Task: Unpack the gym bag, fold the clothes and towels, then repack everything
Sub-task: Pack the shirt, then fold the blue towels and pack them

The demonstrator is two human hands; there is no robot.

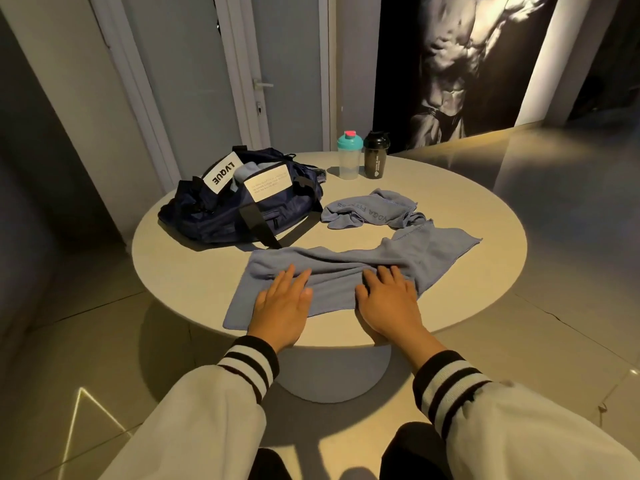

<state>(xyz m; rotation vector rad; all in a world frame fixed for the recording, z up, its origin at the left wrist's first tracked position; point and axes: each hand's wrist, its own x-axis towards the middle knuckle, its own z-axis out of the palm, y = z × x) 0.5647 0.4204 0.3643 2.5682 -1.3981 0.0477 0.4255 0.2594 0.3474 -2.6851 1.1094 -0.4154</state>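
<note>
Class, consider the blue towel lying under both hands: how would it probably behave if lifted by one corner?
The blue towel lies in soft wrinkles, so it would probably droop limply. It looks thin, so likely light. On the smooth table, it might slide or bunch when pushed.

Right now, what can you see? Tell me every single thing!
table: one, beige, middle of the floor
bag: one, navy, table's far left
flat towel: one, blue-grey, table's near edge
crumpled towel: one, blue-grey, behind the flat towel
clear bottle: one, teal lid, table's far side
black bottle: one, black, beside the clear bottle
door: one, pale, behind the table
poster: one, black-and-white, far wall
left hand: one, on the flat towel
right hand: one, on the flat towel
sleeves: two, white, black-striped cuffs
</note>
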